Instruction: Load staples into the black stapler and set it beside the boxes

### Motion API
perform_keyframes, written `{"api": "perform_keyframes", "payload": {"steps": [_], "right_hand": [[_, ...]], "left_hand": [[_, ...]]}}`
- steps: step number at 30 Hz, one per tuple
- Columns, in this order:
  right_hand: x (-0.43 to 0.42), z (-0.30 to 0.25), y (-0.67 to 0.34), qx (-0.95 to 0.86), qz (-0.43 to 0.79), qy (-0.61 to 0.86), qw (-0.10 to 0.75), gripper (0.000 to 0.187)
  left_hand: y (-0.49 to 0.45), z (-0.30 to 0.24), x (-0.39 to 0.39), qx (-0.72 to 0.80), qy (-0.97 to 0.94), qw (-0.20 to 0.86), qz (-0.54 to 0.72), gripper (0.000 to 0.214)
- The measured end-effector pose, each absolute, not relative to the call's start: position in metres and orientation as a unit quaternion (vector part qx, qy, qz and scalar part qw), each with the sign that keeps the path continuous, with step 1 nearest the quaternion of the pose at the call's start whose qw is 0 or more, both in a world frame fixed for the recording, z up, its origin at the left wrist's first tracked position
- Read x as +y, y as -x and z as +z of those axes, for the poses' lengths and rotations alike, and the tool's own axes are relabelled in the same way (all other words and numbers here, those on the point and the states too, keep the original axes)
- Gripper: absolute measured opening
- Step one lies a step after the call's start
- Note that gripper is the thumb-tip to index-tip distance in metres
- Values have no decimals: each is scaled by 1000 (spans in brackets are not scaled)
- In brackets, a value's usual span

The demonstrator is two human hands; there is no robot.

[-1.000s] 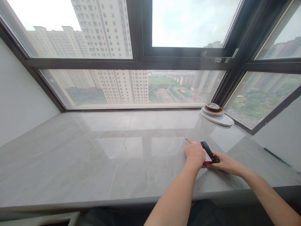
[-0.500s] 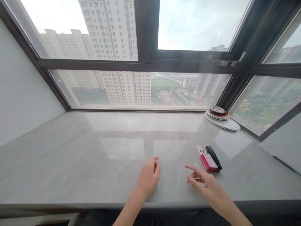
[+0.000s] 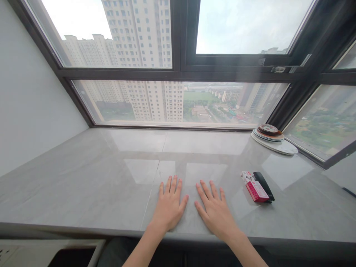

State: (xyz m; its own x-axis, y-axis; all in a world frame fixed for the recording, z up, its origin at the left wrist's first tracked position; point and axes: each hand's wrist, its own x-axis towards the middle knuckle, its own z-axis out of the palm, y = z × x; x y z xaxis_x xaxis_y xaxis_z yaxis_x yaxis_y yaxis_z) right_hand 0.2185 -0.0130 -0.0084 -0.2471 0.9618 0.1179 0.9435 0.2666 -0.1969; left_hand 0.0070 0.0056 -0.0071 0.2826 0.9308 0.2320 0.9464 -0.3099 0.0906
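**Both hands flat on the sill, box and black case set down**

Your left hand (image 3: 168, 206) lies palm down near the sill's (image 3: 83, 185) front edge, fingers spread and straight, holding nothing. Your right hand (image 3: 215, 209) lies just beside it, flat and empty too, with only a narrow strip of stone between the thumbs. Neither hand touches anything but the stone.

To the right of your right hand, apart from it, the red box (image 3: 255, 188) lies flat on the sill, with its long side running away from you. The black case (image 3: 264, 185) lies against its right side, the two touching and lined up together.

Judging from how things lie, the handling of the pair looks finished: both are placed, squared to each other, and your hands are clear and at rest. Nothing about them appears left to do.

Farther back, at the sill's right rear corner by the window (image 3: 178, 100), a stack of plates (image 3: 271, 135) sits, well apart from the box.
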Motion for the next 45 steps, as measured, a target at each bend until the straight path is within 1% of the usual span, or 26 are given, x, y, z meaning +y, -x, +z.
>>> {"api": "perform_keyframes", "payload": {"steps": [18, 25, 45], "right_hand": [[-12, -4, -220, -792, 53, 597, 113, 66], [-13, -3, -220, -785, 54, 608, 109, 64], [-16, -4, -216, -774, 49, 621, 111, 63]], "left_hand": [[-11, -5, 15, -587, 800, 25, -122, 62], [-9, -4, -4, -580, 806, 8, -118, 69], [-13, -4, -10, -595, 792, 6, -135, 62]]}}
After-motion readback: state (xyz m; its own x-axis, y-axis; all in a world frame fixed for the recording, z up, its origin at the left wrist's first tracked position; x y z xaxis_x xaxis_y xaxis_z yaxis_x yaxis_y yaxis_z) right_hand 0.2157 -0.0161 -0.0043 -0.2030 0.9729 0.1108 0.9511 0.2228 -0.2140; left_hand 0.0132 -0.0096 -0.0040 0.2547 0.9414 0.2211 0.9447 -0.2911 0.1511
